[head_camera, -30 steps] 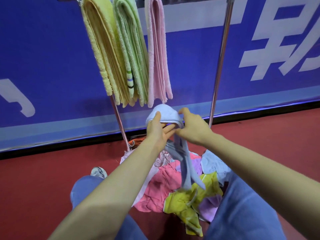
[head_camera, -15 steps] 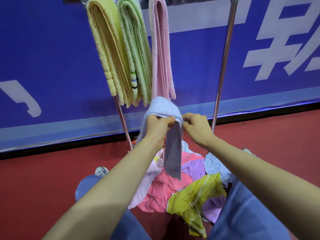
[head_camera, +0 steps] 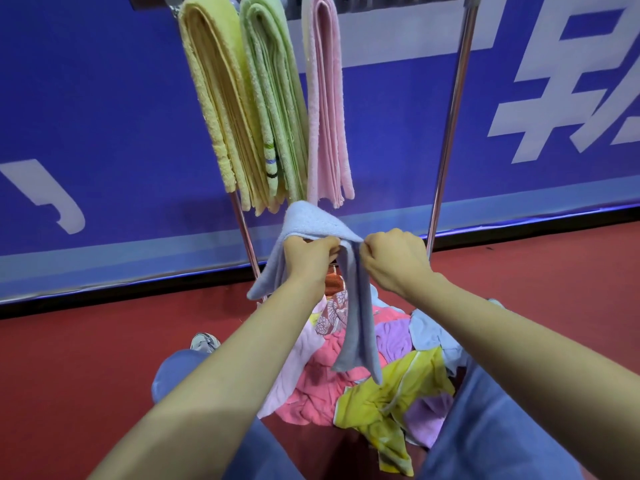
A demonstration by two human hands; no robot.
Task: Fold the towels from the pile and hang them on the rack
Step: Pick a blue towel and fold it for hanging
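A light blue towel (head_camera: 313, 220) is being held above the pile (head_camera: 322, 389), fingers of the left hand (head_camera: 308, 258) and right hand (head_camera: 394, 261) clamped on its top edge. White writing (head_camera: 554, 81) on the banner (head_camera: 104, 116), possibly Chinese, is being cropped.

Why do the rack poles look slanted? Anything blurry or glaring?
Head view: the wide-angle lens splays the rack poles and stretches the forearms. Head view: lighting is even, only a soft sheen on the poles; the blue towel, left hand and right hand look sharp.
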